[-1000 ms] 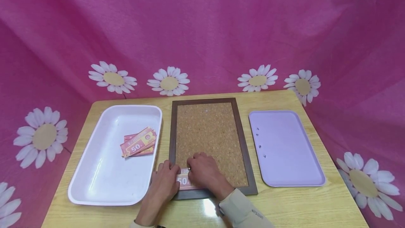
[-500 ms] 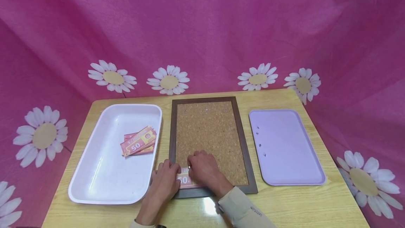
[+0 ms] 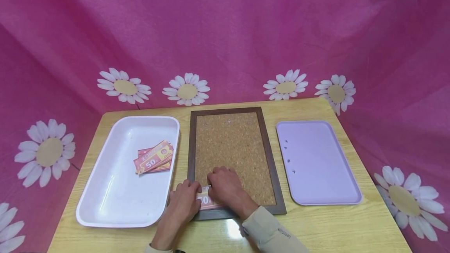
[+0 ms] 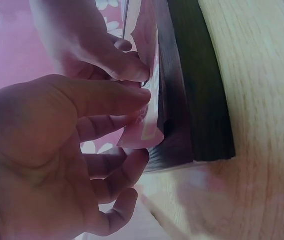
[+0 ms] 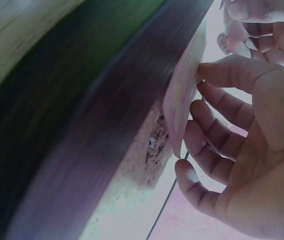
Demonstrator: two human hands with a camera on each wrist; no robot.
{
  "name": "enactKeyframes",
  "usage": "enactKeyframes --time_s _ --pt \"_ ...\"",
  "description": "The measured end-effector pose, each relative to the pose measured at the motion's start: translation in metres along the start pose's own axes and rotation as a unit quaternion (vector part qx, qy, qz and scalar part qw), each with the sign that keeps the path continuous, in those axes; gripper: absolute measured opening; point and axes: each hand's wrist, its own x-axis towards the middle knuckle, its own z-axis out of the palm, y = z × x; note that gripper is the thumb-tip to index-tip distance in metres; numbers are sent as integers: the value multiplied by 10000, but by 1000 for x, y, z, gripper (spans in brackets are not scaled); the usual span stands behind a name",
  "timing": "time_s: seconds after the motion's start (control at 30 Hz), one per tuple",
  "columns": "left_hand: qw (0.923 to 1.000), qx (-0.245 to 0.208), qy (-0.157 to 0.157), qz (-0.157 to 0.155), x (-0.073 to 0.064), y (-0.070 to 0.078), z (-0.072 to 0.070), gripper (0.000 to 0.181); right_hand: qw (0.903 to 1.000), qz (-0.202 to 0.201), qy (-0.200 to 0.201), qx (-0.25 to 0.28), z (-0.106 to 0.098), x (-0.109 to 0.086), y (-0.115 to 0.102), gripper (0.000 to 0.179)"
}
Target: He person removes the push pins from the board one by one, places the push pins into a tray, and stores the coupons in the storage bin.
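A red-and-pink paper coupon [image 3: 204,200] marked "50" lies over the near left corner of a framed cork board [image 3: 232,147]. At its left end, my left hand [image 3: 183,200] holds it with thumb and index finger. In the left wrist view the coupon [image 4: 149,122] bends slightly up from the frame. My right hand [image 3: 225,186] is on the coupon's right part, thumb and index fingertips pinched together against its face. The push pin between them is almost wholly hidden. In the right wrist view the other fingers curl beside the coupon's edge [image 5: 174,117].
Left of the board stands a white basin [image 3: 116,190] with several similar coupons [image 3: 154,159] in it. On the right, a lilac tray [image 3: 320,159] carries several small clear pins [image 3: 288,161] along its left side. Clear pins [image 3: 229,121] also dot the cork's far end.
Both hands stay on the coupon in nearly the same place. The right fingertips shift very slightly, and the bright speck at them shows less now.
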Motion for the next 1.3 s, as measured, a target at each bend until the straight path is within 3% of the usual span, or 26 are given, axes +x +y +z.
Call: enactKeyframes --time_s 0.5,0.9,1.3 --pt "9999 -110 -9 -6 -2 -4 2 23 9974 -465 508 -219 6 2 7 11" --pt "9997 -111 -167 -158 0 -3 0 25 9961 -758 440 -34 6 1 11 7" --pt "9998 -95 -116 -156 -1 -3 2 26 9936 -900 682 17 9 1 14 6"
